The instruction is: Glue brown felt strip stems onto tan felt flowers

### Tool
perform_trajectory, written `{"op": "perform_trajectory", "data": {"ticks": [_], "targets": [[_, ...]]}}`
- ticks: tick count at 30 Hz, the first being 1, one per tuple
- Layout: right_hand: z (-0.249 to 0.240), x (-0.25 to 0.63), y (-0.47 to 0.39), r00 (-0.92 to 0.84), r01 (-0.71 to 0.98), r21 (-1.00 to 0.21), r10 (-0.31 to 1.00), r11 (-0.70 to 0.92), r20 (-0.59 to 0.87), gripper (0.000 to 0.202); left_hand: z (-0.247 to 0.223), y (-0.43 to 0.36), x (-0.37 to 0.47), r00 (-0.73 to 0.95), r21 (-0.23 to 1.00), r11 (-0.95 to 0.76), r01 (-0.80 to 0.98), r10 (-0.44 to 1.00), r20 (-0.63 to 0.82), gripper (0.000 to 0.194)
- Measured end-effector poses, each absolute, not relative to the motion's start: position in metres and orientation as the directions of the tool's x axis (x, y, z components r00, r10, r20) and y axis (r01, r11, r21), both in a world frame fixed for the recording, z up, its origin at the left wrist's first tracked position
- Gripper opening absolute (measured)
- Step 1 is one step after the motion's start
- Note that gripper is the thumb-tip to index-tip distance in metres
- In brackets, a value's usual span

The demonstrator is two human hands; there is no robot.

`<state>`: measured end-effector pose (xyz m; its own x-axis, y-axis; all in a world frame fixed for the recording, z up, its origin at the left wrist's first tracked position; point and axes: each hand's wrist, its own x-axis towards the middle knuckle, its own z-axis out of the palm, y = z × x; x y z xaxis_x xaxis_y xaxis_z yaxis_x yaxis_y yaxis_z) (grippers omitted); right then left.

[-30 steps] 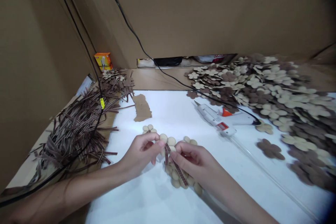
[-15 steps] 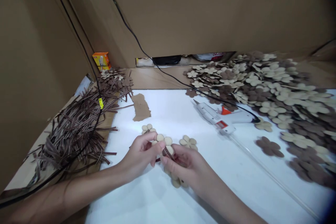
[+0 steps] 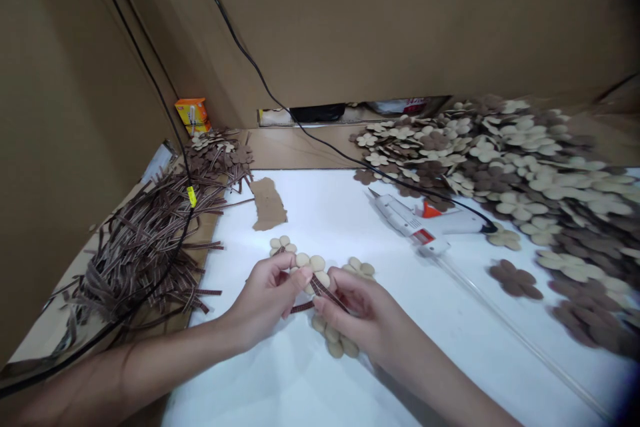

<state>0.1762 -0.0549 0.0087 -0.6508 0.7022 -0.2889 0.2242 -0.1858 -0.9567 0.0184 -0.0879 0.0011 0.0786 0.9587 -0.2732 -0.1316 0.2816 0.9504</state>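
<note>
Between the thumb and fingers of my left hand (image 3: 267, 297) is a beige felt flower (image 3: 317, 264). A dark brown stitched ribbon (image 3: 326, 291) lies across it under my left thumb and runs to my right hand (image 3: 365, 307). The fingers of my right hand are curled at the flower's right side, closed on the ribbon; their exact grip is partly hidden. A ribbon end shows below my left fingertips. On the white board (image 3: 240, 373) close around my hands lie more beige flowers: one behind left (image 3: 283, 243), one behind right (image 3: 361, 267) and some below (image 3: 335, 337).
A white glue gun (image 3: 425, 220) with a clear glue stick rests on the right. Beyond it spreads a large heap of beige and brown felt flowers (image 3: 520, 173). Cut ribbons (image 3: 135, 253) pile up on the left. A cardboard scrap (image 3: 269, 203) and black cord (image 3: 240, 47) are at the back.
My right hand has shifted slightly, its fingertips a little off the flower. More of the ribbon now shows between the flower and my right fingers. My left hand has barely moved.
</note>
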Motion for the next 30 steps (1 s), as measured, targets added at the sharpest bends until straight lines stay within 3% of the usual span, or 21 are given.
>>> {"op": "perform_trajectory", "data": {"ticks": [6, 13, 21, 27, 30], "targets": [[0.013, 0.177, -0.054, -0.617, 0.305, -0.951, 0.751, -0.048, -0.236, 0.03, 0.011, -0.085, 0.018, 0.015, 0.983, 0.184, -0.023, 0.983, -0.184, 0.031], [0.019, 0.181, -0.054, -0.63, 0.267, -0.941, 0.701, -0.21, -0.335, 0.032, 0.012, -0.081, 0.016, 0.023, 0.97, 0.242, 0.01, 0.97, -0.242, 0.031], [0.02, 0.18, -0.051, -0.585, 0.378, -0.922, 0.793, 0.082, -0.169, 0.023, 0.01, -0.077, 0.013, 0.101, 0.967, 0.245, -0.064, 0.966, -0.238, 0.032], [0.01, 0.177, -0.055, -0.61, 0.311, -0.945, 0.742, -0.1, -0.279, 0.031, 0.012, -0.078, 0.011, 0.167, 0.956, 0.284, -0.077, 0.949, -0.268, 0.034], [0.011, 0.177, -0.055, -0.582, 0.331, -0.943, 0.779, -0.036, -0.234, 0.031, 0.012, -0.078, 0.009, 0.18, 0.959, 0.275, -0.069, 0.949, -0.259, 0.036]]}}
